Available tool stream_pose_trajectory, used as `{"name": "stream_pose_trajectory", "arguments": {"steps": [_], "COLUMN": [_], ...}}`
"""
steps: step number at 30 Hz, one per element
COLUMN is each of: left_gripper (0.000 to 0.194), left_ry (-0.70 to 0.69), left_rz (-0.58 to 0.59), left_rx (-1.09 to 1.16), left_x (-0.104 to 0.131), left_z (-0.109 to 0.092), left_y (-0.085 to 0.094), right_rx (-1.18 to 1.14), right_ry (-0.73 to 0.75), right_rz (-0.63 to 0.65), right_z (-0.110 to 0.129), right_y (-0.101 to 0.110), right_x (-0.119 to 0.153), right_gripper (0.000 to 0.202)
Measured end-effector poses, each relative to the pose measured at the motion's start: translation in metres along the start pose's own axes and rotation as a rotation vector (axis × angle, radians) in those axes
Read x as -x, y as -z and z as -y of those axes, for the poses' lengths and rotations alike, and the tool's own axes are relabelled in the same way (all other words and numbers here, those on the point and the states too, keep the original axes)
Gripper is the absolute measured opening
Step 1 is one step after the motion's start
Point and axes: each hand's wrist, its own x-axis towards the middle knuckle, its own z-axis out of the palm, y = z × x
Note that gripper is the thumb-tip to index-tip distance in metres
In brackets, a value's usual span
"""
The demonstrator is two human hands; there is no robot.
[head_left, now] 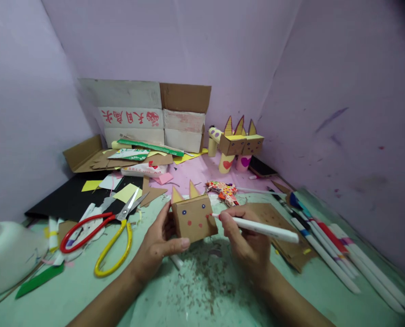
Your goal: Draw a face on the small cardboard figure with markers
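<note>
My left hand [161, 245] grips a small cardboard box head [195, 215] by its left side, thumb along the lower front edge. Two pointed yellowish ears rise from the box, and its front bears two dark eyes and several red dots. In my right hand [246, 240] is a white marker [264, 228], pinched between thumb and fingers. The marker's red tip meets the front of the box near its right edge, at a red spot. Dark crumbs and scraps lie on the green surface below the box.
Scissors [122, 215] with red and yellow handles lie at left, near a white rounded object [12, 259]. Several markers [328, 254] and a cardboard piece [280, 236] lie at right. Behind stand finished-looking eared figures [232, 146], a patterned glue gun [224, 190] and a cardboard box [134, 116].
</note>
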Motion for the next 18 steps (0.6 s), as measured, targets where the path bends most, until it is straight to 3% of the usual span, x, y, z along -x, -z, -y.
{"name": "stream_pose_trajectory", "arguments": {"steps": [4,8,12,18], "left_gripper": [0.108,0.106,0.107,0.097], "left_ry": [-0.006,-0.015,-0.011,-0.021], "left_rz": [0.003,0.024,0.019,0.056], "left_rx": [0.032,0.038,0.040,0.036], "left_x": [-0.001,0.000,0.001,0.001], "left_z": [0.000,-0.002,-0.004,-0.005], "left_y": [0.000,-0.003,-0.005,-0.004], "right_rx": [-0.070,-0.139,-0.136,-0.086], "right_ry": [-0.038,-0.083,-0.138,-0.035], "right_rz": [-0.049,0.112,0.139,0.161], "right_z": [0.005,0.009,0.008,0.000], "right_y": [0.002,-0.001,-0.007,-0.008], "right_x": [0.000,0.006,0.011,0.012], "right_gripper": [0.016,0.020,0.022,0.012]}}
